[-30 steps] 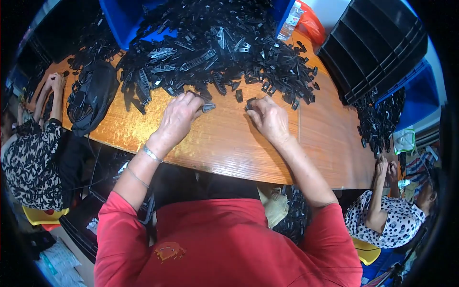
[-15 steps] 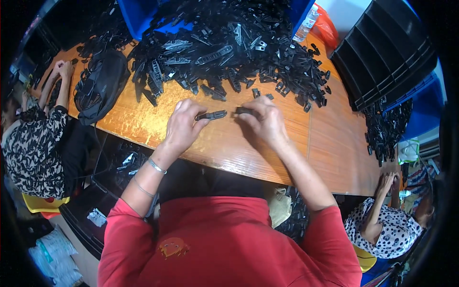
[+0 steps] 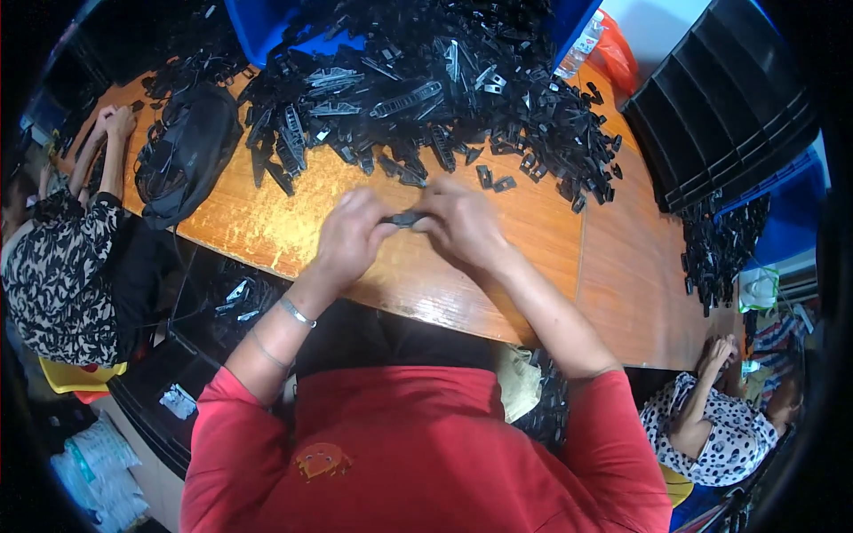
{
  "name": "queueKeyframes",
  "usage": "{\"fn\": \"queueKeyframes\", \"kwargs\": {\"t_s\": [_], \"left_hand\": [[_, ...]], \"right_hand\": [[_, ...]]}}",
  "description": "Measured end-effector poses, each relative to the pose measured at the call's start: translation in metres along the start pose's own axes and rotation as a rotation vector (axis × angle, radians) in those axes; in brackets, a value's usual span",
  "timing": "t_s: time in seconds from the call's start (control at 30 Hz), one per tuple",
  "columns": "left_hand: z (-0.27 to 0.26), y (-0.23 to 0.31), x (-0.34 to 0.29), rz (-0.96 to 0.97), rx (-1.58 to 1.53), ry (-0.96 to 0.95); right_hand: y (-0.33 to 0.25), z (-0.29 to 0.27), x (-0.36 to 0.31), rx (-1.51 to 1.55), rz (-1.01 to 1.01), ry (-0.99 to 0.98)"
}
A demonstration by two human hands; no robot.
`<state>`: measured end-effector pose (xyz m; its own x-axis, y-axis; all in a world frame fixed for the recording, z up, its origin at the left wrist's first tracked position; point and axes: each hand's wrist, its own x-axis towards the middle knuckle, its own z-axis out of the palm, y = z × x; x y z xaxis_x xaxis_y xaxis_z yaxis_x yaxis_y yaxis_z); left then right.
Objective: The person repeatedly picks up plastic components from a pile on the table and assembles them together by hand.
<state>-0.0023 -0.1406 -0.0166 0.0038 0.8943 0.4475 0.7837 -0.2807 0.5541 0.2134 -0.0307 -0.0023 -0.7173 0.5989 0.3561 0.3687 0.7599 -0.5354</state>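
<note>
Between my two hands is a small black plastic part (image 3: 406,218), held above the near part of the wooden table. My left hand (image 3: 352,233) pinches its left end with thumb and fingers. The fingers of my right hand (image 3: 462,219) are closed at its right end; the small black piece they held is now hidden by them or against the part. Just past my hands lies a large heap of black plastic parts (image 3: 400,102), some long and ribbed, some small. Two small black pieces (image 3: 495,178) lie apart from the heap, beyond my right hand.
A black bag (image 3: 188,155) sits on the table (image 3: 622,258) at the left. Blue bins (image 3: 251,31) stand behind the heap, near a plastic bottle (image 3: 579,46) and a red bag (image 3: 615,53). Black stacked trays (image 3: 724,102) stand at the right. Co-workers sit at both sides.
My right hand has moved left, bringing its piece to the part in my left hand. The hands, apart before, now meet at the part.
</note>
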Motion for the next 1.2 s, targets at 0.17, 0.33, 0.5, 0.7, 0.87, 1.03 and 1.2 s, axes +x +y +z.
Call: {"fn": "queueKeyframes", "kwargs": {"t_s": [0.17, 0.33, 0.5, 0.7, 0.87, 1.03, 1.2], "left_hand": [[0.003, 0.003, 0.003, -0.017, -0.012, 0.040], [-0.060, 0.001, -0.025, -0.146, 0.001, -0.220], [-0.176, -0.030, -0.067, -0.486, -0.115, -0.300], [-0.078, 0.003, 0.011, -0.014, 0.132, -0.076], [-0.002, -0.003, 0.055, 0.155, 0.222, -0.076], [0.006, -0.002, 0.069, 0.245, 0.364, -0.086], [0.003, 0.003, 0.069, 0.191, 0.273, -0.151]], "right_hand": [[-0.007, 0.003, 0.014, -0.092, -0.121, -0.069], [-0.018, 0.003, -0.010, -0.026, -0.124, -0.144], [0.038, -0.038, -0.023, -0.291, 0.246, 0.152], [0.053, -0.032, 0.001, -0.511, 0.371, 0.044], [0.054, -0.032, -0.012, -0.507, 0.140, -0.012], [0.021, -0.041, -0.031, -0.446, 0.093, -0.107], [0.027, -0.043, -0.034, -0.455, 0.108, -0.103]]}}
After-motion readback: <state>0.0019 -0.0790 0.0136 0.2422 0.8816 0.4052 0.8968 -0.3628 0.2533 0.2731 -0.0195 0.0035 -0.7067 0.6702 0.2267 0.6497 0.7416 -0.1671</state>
